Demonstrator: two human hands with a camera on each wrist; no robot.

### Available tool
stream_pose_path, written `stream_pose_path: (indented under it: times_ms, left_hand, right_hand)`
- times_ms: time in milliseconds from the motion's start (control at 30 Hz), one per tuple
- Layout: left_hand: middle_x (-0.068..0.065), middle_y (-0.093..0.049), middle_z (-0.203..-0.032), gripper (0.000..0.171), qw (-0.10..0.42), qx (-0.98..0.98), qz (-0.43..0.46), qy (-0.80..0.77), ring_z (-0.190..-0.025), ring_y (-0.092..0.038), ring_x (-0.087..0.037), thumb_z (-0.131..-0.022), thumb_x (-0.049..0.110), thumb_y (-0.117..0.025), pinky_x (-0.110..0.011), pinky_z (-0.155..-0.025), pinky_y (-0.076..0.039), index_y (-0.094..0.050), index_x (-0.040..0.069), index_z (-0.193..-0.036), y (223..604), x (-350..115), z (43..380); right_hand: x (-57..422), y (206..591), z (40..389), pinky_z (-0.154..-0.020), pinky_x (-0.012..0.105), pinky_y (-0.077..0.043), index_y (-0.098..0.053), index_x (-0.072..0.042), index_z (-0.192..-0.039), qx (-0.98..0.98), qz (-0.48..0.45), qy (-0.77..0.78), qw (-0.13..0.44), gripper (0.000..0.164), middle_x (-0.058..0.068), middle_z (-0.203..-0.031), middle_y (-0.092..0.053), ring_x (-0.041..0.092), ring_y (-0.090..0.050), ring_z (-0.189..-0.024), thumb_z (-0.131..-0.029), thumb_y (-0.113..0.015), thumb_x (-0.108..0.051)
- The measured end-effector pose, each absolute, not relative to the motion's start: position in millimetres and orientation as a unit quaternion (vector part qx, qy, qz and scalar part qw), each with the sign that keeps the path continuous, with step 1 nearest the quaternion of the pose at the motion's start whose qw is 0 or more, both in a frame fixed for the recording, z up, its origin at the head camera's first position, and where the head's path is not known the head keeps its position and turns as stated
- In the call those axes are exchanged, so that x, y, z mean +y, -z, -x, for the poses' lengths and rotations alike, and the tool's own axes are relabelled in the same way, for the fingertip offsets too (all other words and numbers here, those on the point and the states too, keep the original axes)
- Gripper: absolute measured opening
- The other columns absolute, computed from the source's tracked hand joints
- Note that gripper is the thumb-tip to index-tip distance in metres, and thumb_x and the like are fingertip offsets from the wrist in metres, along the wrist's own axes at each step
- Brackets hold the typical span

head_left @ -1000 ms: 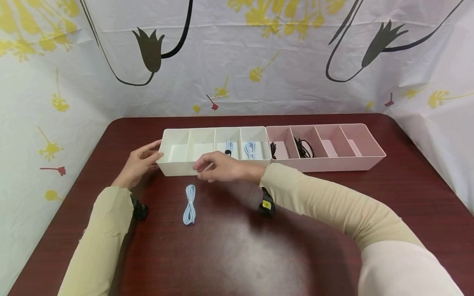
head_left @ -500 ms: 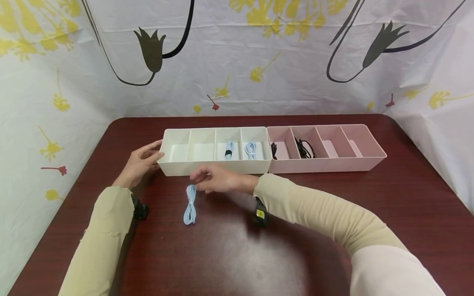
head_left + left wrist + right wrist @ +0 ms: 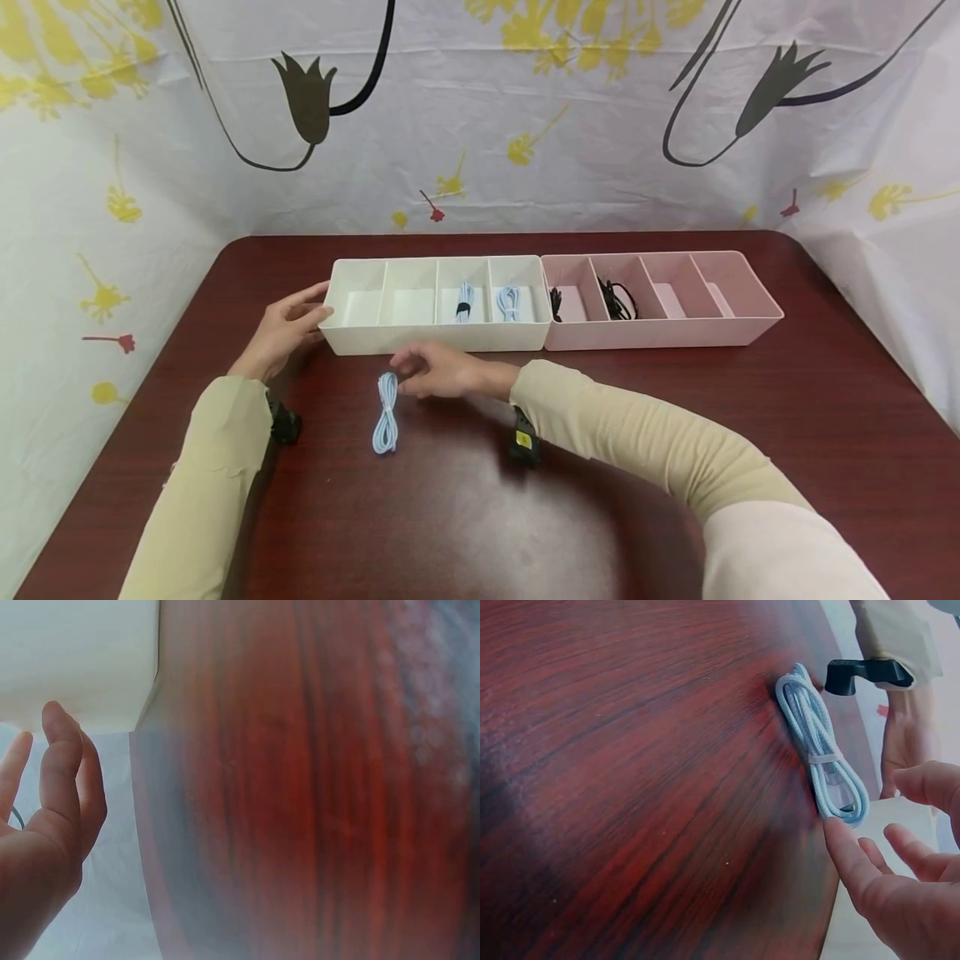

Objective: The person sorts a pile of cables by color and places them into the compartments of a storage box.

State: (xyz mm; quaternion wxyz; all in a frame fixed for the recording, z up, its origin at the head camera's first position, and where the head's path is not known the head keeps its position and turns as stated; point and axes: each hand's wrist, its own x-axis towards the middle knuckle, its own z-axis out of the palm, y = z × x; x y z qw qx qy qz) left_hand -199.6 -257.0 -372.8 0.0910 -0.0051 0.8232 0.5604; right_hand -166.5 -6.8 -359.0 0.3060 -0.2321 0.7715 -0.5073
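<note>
A bundled light-blue cable (image 3: pixel 386 417) lies on the table in front of the white divided box (image 3: pixel 367 341). In the right wrist view a pale tie bands the cable (image 3: pixel 804 720) round its middle. My right hand (image 3: pixel 447 371) is at the cable's far end, fingers loosely bent and apart. One fingertip overlaps the bundle's end in the right wrist view; whether it touches, I cannot tell. At the white box's left end, my left hand (image 3: pixel 283 332) has its fingertips against the wall. Its fingers are only slightly bent in the left wrist view.
Two right compartments of the white box hold a black-banded blue cable (image 3: pixel 464 302) and another blue cable bundle (image 3: pixel 508 304). A pink divided box (image 3: pixel 660 333) adjoins it, with black cables (image 3: pixel 617 300) in its left compartments. A patterned sheet (image 3: pixel 480 192) hangs behind the table.
My right hand has come down from the white box's front wall toward the near side, to the blue cable's far end. My left hand stays at the box's end.
</note>
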Motion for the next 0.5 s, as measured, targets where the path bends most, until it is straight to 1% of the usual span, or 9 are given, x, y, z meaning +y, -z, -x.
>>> stream_pose_path:
  times_ms: [200, 333, 500]
  left_hand:
    - [-0.016, -0.039, -0.129, 0.062, 0.093, 0.823, 0.004, -0.560, -0.108, -0.045, -0.023, -0.086, 0.041, -0.053, -0.033, -0.085, -0.045, -0.030, 0.021, -0.140, 372.3, -256.9, 200.2]
    - [-0.016, -0.039, -0.129, 0.062, 0.094, 0.822, 0.002, -0.562, -0.107, -0.045, -0.021, -0.086, 0.041, -0.053, -0.030, -0.083, -0.046, -0.029, 0.021, -0.140, 372.5, -257.0, 200.0]
    - [-0.016, -0.040, -0.128, 0.063, 0.093, 0.821, 0.002, -0.563, -0.105, -0.046, -0.020, -0.086, 0.041, -0.053, -0.026, -0.079, -0.047, -0.029, 0.019, -0.140, 372.8, -257.1, 200.1]
  right_hand:
    - [-7.3, 366.1, 166.9, -0.065, 0.024, -0.050, -0.048, 0.009, -0.115, 0.776, 0.245, 0.504, 0.289, 0.039, 0.022, -0.106, -0.051, 0.025, -0.059, -0.085, -0.078, -0.060, 0.006]
    - [-8.9, 370.2, 165.4, -0.066, 0.022, -0.050, -0.049, 0.009, -0.114, 0.782, 0.247, 0.502, 0.275, 0.041, 0.021, -0.104, -0.052, 0.023, -0.059, -0.085, -0.075, -0.063, 0.004]
    - [-12.0, 372.7, 163.0, -0.069, 0.021, -0.048, -0.049, 0.008, -0.115, 0.785, 0.236, 0.505, 0.269, 0.044, 0.019, -0.104, -0.052, 0.023, -0.058, -0.086, -0.074, -0.065, 0.002]
